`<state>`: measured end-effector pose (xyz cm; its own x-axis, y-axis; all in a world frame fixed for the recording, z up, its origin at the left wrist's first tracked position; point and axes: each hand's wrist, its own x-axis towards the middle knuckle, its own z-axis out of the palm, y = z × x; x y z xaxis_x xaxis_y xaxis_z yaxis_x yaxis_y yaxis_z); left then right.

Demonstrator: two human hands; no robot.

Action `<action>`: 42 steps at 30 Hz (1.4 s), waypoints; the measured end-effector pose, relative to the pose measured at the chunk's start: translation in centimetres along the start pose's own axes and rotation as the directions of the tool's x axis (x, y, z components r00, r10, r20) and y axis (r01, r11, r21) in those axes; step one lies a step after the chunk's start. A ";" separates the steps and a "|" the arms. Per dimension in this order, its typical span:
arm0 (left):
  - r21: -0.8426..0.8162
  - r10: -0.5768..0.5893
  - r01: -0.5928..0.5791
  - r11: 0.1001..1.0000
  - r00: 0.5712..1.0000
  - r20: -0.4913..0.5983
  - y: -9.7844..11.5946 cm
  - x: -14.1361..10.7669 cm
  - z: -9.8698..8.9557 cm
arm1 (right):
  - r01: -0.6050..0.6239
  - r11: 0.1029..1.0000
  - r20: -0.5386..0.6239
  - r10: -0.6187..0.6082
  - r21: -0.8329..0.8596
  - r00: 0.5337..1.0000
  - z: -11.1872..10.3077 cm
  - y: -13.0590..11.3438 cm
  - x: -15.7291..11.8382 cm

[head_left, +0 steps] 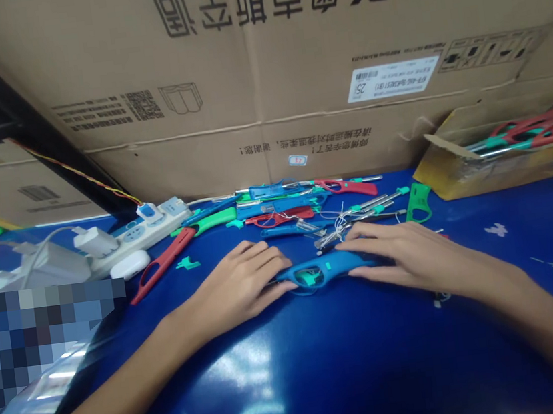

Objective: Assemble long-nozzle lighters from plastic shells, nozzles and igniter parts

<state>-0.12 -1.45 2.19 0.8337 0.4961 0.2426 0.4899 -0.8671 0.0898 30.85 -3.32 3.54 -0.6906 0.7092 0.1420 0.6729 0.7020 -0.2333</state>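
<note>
A blue long-nosed lighter [344, 261] lies crosswise between my hands, just above or on the blue tabletop. Its oval finger opening shows a green trigger piece [308, 277]. My left hand [245, 278] pinches the narrow nozzle end, with the fingertips hiding part of it. Around the handle end, my right hand [393, 250] has its thumb below and fingers on top. Just behind lie metal rods and thin white wires [341, 222], along with red, blue and green lighter parts [282, 216].
At the back right, an opened carton [454, 175] holds red lighters. A green handle piece [418, 203] lies beside it. On the left are a white power strip [167, 217] with chargers, a red lighter shell [162, 264] and a phone [51, 389]. A large cardboard box [221, 86] stands behind.
</note>
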 end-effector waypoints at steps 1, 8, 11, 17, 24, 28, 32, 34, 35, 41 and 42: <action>0.000 0.011 -0.011 1.000 1.000 0.011 -0.1 0.0 0.0 | 0.001 1.000 0.001 -0.001 -0.008 1.000 0.1 0.1 0.0; 0.019 0.041 -0.043 0.999 0.996 0.079 -0.4 -0.1 -0.2 | -0.011 0.998 0.019 0.009 0.063 1.000 0.8 0.2 0.2; 0.017 0.032 -0.033 0.999 0.995 0.095 -0.3 -0.1 -0.2 | -0.001 0.997 0.030 -0.001 0.071 1.000 1.0 0.3 0.3; -0.024 0.002 0.000 1.000 0.996 0.092 -0.4 -0.2 0.1 | -0.008 0.997 0.018 0.007 0.071 1.000 1.5 0.3 0.4; -0.018 -0.019 0.021 1.000 0.995 0.093 -0.2 -0.1 -0.1 | -0.006 0.998 0.039 0.004 0.061 0.999 1.7 0.0 0.5; -0.031 -0.024 0.027 0.999 0.996 0.082 -0.1 -0.1 -0.2 | -0.006 0.999 0.034 0.004 0.047 0.999 1.8 -0.2 0.7; -0.027 -0.019 0.022 0.999 0.996 0.091 0.1 0.0 -0.3 | -0.007 0.999 0.025 0.006 0.051 1.000 1.9 -0.2 0.7; -0.025 -0.012 0.014 1.000 0.996 0.085 0.1 0.0 -0.3 | -0.004 0.998 0.020 0.003 0.065 1.000 1.9 -0.2 0.7; -0.022 -0.007 0.009 1.000 0.997 0.080 0.0 0.0 -0.3 | -0.001 0.998 0.014 0.000 0.070 1.000 1.8 -0.1 0.7; -0.002 0.030 -0.030 1.000 0.996 0.079 -0.2 0.0 -0.4 | -0.009 0.999 0.022 0.008 0.051 1.000 1.9 -0.1 0.7; -0.005 0.034 -0.033 0.999 0.996 0.078 -0.2 0.0 -0.5 | -0.014 0.999 0.028 0.013 0.050 1.000 2.0 -0.1 0.7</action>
<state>-0.34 -1.31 2.62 0.8670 0.4687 0.1694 0.4606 -0.8834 0.0867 29.81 -3.04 1.78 -0.6892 0.7159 0.1118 0.6685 0.6878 -0.2829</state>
